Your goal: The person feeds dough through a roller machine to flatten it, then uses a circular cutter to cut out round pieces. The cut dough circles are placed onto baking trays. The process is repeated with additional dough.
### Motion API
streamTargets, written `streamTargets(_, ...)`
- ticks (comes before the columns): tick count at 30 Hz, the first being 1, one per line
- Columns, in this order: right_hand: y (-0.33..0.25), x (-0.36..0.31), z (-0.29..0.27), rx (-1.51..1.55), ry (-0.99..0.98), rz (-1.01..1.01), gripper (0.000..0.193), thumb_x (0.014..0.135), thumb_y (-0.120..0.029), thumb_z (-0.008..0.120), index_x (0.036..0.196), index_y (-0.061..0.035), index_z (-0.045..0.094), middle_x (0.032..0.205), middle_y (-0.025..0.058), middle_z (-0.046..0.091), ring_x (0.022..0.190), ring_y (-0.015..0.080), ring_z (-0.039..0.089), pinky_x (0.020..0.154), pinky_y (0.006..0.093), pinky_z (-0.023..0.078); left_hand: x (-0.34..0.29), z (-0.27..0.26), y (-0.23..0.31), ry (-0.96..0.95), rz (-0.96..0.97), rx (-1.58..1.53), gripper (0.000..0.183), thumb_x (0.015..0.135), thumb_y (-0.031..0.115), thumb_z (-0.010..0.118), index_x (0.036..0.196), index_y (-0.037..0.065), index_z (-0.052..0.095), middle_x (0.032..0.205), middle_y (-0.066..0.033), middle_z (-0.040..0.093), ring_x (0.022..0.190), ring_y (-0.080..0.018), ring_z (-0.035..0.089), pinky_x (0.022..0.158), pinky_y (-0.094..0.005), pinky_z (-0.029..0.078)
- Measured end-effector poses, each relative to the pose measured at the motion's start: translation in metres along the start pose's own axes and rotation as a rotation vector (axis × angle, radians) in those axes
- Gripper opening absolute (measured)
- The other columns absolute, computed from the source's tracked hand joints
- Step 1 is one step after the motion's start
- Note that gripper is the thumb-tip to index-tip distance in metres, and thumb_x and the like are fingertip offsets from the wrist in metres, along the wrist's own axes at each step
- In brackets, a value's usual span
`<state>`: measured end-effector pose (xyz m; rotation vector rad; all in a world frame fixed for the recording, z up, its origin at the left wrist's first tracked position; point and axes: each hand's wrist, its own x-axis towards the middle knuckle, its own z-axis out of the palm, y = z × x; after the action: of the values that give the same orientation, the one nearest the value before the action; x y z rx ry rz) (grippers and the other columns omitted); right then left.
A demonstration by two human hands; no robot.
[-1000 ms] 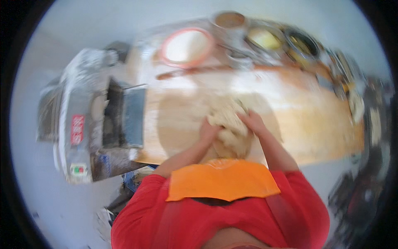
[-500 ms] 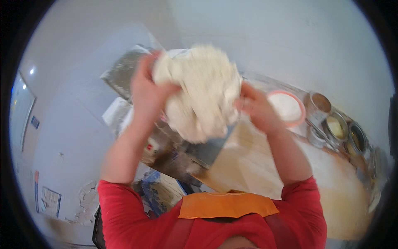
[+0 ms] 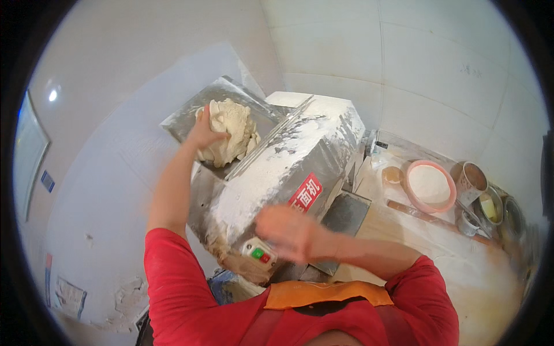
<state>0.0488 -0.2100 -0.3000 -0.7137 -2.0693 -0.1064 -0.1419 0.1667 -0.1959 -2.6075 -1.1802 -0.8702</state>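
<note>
A big lump of pale dough (image 3: 235, 131) rests on the metal feed tray (image 3: 187, 120) of a flour-dusted dough-pressing machine (image 3: 288, 153). My left hand (image 3: 206, 131) grips the dough's left side, thumb and fingers apart around it. Blurred by motion, my right hand (image 3: 290, 229) is over the machine's near side, close to a switch box (image 3: 258, 254) with a green and a red button. The fingers of that hand are too smeared to make out, and I see nothing in it.
To the right is a wooden worktop (image 3: 375, 245) with a rolling pin (image 3: 430, 219) and a pink-rimmed bowl (image 3: 431, 186) of white powder. Several metal containers, among them a pot (image 3: 489, 206), crowd the right edge. Walls close in behind and left of the machine.
The dough, held up between both hands before, has come down onto the tray. My right hand has let go of it and moved down and left toward the switch box; my left stays with the dough.
</note>
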Motion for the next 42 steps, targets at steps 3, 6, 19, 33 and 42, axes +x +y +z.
streamTargets(3, -0.001, -0.012, 0.017, 0.046, -0.15, -0.115, 0.049, 0.078, -0.024, 0.068, 0.121, -0.003, 0.056, 0.139, 0.0161, 0.044, 0.132, 0.0346, 0.037, 0.106, 0.0543, 0.029, -0.001, 0.021, 0.05, -0.186, -0.024, 0.012, 0.111, 0.069, 0.043, 0.077, 0.149, 0.005, 0.011, 0.151, -0.0212, 0.021, 0.14, -0.0327, 0.025, 0.11, -0.0397, 0.03)
streamTargets(6, 0.009, -0.024, 0.02, 0.069, -0.135, -0.121, 0.043, 0.08, -0.023, 0.064, 0.118, -0.004, 0.058, 0.139, 0.0159, 0.044, 0.132, 0.0343, 0.037, 0.107, 0.0556, 0.027, 0.009, 0.04, 0.082, -0.556, -0.08, -0.398, 0.091, 0.081, 0.043, 0.066, 0.149, 0.006, 0.018, 0.151, -0.0197, 0.024, 0.139, -0.0315, 0.026, 0.111, -0.0374, 0.028)
streamTargets(19, 0.031, -0.059, 0.029, 0.258, 0.208, -0.13, 0.037, 0.082, -0.018, 0.063, 0.114, -0.0003, 0.057, 0.125, 0.0189, 0.052, 0.125, 0.036, 0.044, 0.105, 0.0544, 0.032, 0.014, 0.118, 0.126, -0.527, 0.294, -0.627, 0.059, 0.098, 0.034, 0.043, 0.146, 0.004, 0.026, 0.146, -0.0141, 0.032, 0.133, -0.0262, 0.033, 0.11, -0.0374, 0.027)
streamTargets(33, 0.094, -0.246, 0.059, 0.988, 0.615, 1.908, 0.055, 0.081, -0.02, 0.059, 0.129, 0.0029, 0.048, 0.12, 0.0199, 0.059, 0.111, 0.0297, 0.057, 0.094, 0.0367, 0.044, 0.002, 0.121, 0.153, -0.417, -0.179, -0.831, 0.053, 0.1, 0.034, 0.038, 0.141, 0.001, 0.034, 0.132, -0.0104, 0.046, 0.121, -0.0199, 0.045, 0.104, -0.0334, 0.034)
streamTargets(42, 0.196, -0.291, 0.077, 0.432, 0.887, 1.701, 0.057, 0.077, -0.025, 0.065, 0.124, 0.0029, 0.053, 0.118, 0.0201, 0.06, 0.109, 0.032, 0.058, 0.093, 0.0379, 0.045, 0.012, 0.139, 0.145, -0.371, -0.255, -0.782, 0.052, 0.098, 0.029, 0.042, 0.141, 0.0, 0.034, 0.125, -0.0104, 0.051, 0.115, -0.0199, 0.049, 0.103, -0.0337, 0.035)
